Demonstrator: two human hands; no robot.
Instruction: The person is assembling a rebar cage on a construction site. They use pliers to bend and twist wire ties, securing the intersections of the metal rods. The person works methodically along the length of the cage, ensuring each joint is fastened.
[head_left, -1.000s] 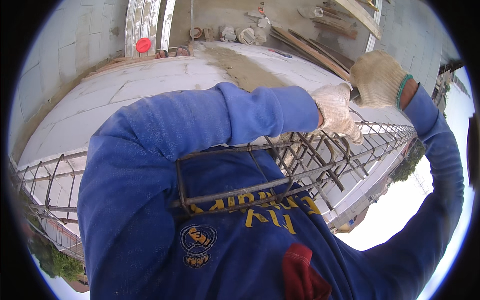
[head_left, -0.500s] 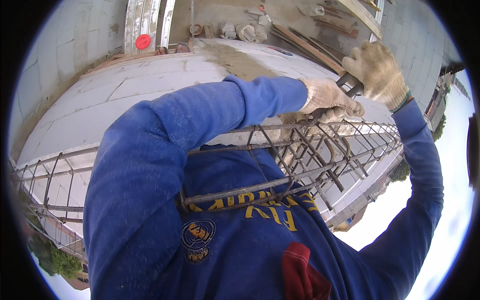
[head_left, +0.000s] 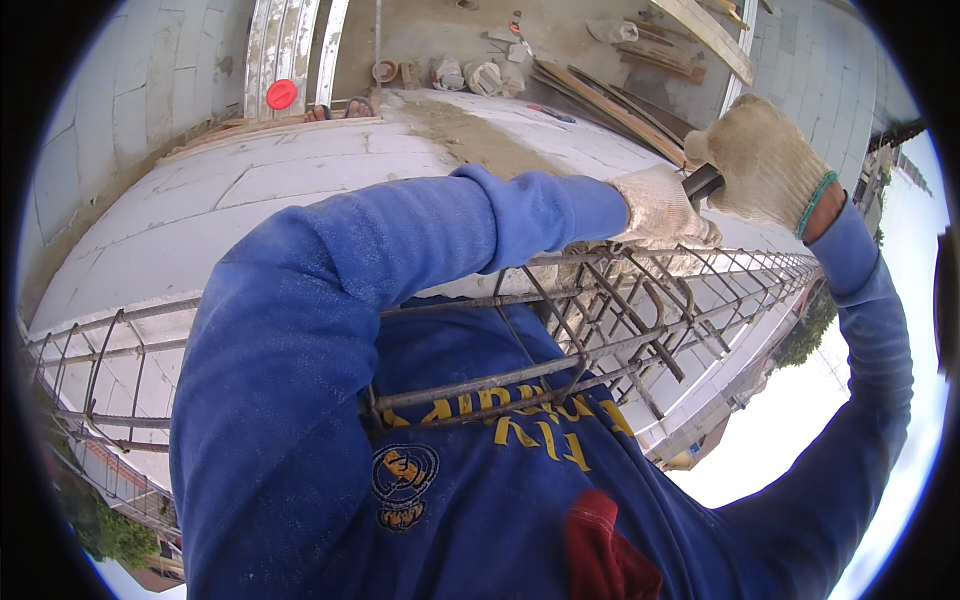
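So, the short, dark-grey, flat-sided metal tool sits between the two gloved hands, above the far side of the long brown cage of ribbed steel bars. Right hand, in a cream knitted glove with green cuff edging, is closed around the tool, one end poking out toward the left. Left hand, in a matching glove, is just beside it with fingers curled down near the cage's upper bar; can't tell if it's clamped on anything.

Handling, my read: tool is rigid and dense for its size; hold it well back from the exposed end. Cage should be heavy, stiff, rough rather than slippery, not fragile. Take it by the long bars between the cross ties, clear of the jutting cut ends.

Markings: large yellow lettering and a round yellow-and-pale crest on the blue long-sleeved shirt. Nothing legible on tool or cage.
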